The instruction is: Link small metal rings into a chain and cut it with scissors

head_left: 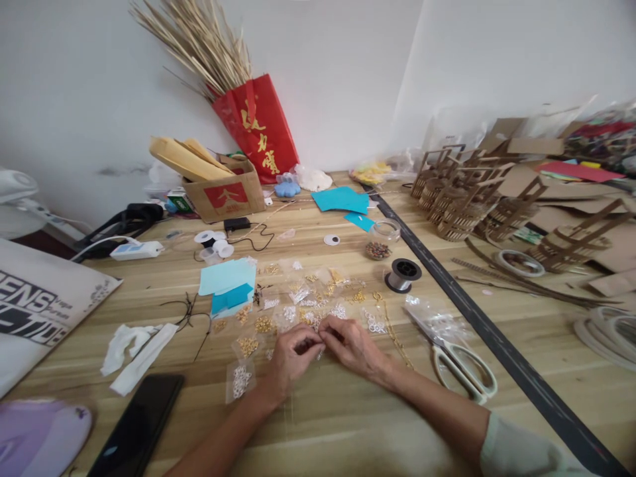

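My left hand [294, 354] and my right hand [350, 341] meet over the middle of the wooden table, fingertips pinched together and touching. Whatever sits between the fingers is too small to make out. Around them lie several small clear bags of gold and silver jewellery findings, among them a bag of gold pieces [248, 346] and a bag of silver rings [240, 381] left of my left hand. Silver rings [374, 321] and a gold chain [395, 331] lie just right of my right hand. A spool of thin wire [403, 275] stands beyond it.
Scissors [462, 364] lie at the right, beside a dark strip [462, 298] across the table. A black phone [136, 427] is at the front left. Blue sheets [231, 285], a jar of beads [378, 250] and small wooden baskets [462, 209] stand or lie further back.
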`<state>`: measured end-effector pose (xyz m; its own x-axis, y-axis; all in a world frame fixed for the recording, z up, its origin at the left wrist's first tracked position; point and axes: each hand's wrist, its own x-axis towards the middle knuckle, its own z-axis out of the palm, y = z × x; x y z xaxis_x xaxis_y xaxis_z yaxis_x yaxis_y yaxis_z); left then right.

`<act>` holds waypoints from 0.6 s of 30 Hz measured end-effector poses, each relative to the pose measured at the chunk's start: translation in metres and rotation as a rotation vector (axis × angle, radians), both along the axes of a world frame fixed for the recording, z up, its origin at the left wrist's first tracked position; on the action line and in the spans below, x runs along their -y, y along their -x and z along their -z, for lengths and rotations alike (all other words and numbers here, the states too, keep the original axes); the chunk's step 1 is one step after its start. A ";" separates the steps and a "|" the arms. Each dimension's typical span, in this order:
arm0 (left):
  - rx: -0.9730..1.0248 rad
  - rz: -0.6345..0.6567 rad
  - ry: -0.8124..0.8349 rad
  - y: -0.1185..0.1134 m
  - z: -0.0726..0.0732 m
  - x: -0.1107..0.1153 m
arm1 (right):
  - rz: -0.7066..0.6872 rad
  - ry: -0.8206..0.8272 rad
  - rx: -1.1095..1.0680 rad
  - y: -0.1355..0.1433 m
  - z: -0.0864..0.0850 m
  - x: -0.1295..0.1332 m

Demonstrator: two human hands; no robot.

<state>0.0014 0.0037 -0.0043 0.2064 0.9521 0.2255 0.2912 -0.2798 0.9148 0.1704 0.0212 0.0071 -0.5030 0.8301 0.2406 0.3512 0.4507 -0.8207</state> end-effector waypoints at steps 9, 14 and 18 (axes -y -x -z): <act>-0.089 0.000 -0.107 -0.002 0.003 0.005 | 0.027 -0.063 0.090 0.002 0.000 0.004; -0.065 -0.007 -0.064 -0.002 0.003 0.003 | 0.071 0.058 -0.013 0.002 -0.001 0.002; -0.007 -0.031 0.098 -0.001 0.001 0.001 | 0.081 0.209 -0.093 0.002 -0.003 -0.002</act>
